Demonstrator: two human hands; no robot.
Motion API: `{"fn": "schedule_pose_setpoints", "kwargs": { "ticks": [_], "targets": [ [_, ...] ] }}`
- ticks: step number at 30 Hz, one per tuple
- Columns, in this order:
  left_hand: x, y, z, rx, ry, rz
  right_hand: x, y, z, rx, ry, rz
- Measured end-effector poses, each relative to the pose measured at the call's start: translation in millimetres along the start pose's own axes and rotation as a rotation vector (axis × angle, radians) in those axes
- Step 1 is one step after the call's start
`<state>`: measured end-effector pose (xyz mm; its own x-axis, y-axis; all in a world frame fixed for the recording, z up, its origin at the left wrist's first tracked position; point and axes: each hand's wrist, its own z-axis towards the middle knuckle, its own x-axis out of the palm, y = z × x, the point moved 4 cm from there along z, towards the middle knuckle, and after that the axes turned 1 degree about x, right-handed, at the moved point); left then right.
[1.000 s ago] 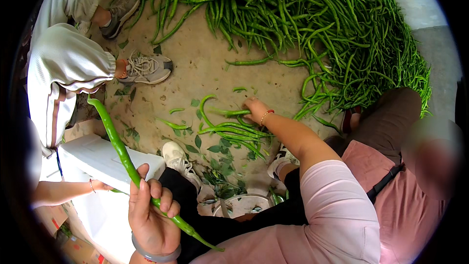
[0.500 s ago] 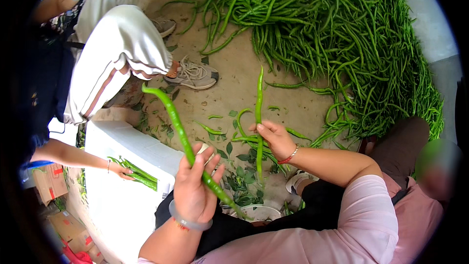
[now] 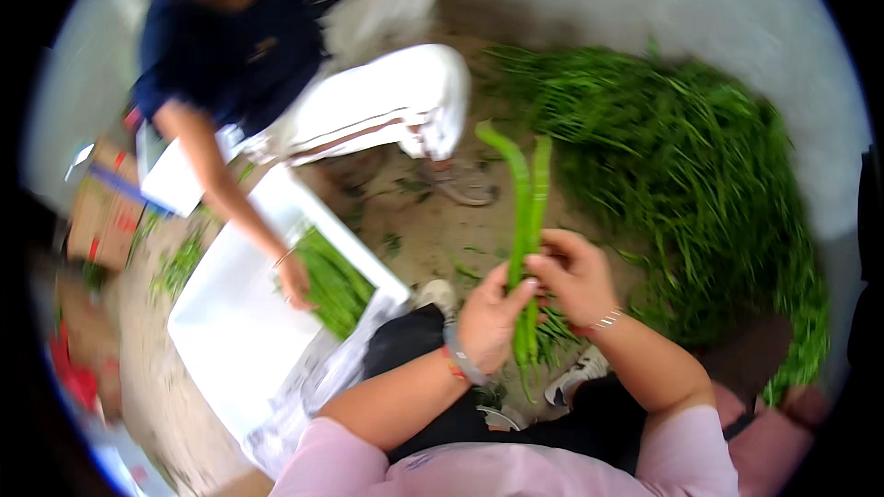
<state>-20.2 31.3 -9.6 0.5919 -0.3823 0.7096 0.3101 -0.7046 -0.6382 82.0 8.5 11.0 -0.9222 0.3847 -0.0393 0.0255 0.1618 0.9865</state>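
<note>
In front of my lap, my left hand is closed on a long green chili pepper, which stands nearly upright with a bent top end. My right hand grips a second, straighter green chili pepper close against the first. The hands almost touch, and the two peppers lie side by side with their lower ends below my fingers. Motion blur softens the finer detail of the fingertips.
A large heap of green chili peppers covers the floor at right. At left stands a white foam box with plastic film and peppers inside. A co-worker's hand reaches into it. Cardboard boxes sit far left.
My hands, apart before with one pepper each, have come together, bringing the peppers side by side. The view has swung left, showing more of the foam box and the co-worker.
</note>
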Motion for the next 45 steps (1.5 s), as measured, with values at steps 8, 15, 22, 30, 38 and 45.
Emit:
{"fn": "schedule_pose_setpoints", "kwargs": {
  "ticks": [8,15,22,30,38,45],
  "targets": [
    [-134.4,-166.3,-191.2,1.289,-1.04,0.439,37.3,36.5,-41.7,-0.341,-0.062,-0.137],
    [-447.2,-110.0,-193.0,0.383,-1.384,0.316,9.4,-49.8,-18.8,-0.125,-0.13,-0.252],
    [-588.4,29.7,-122.1,-0.11,-1.351,0.462,-43.8,-127.8,-19.3,0.123,-0.239,-0.492],
    [-544.9,27.5,-88.8,-0.562,-1.489,1.162,-110.6,-223.4,-39.9,0.396,-0.322,-0.654],
    [-650.6,62.9,-103.2,-0.582,-1.188,0.949,-137.9,-313.2,-29.1,0.673,0.08,-1.09],
    [-598.3,-8.9,-132.4,-0.386,-1.429,0.692,-164.5,-373.3,-24.7,0.99,0.044,-1.257]
  ]
}}
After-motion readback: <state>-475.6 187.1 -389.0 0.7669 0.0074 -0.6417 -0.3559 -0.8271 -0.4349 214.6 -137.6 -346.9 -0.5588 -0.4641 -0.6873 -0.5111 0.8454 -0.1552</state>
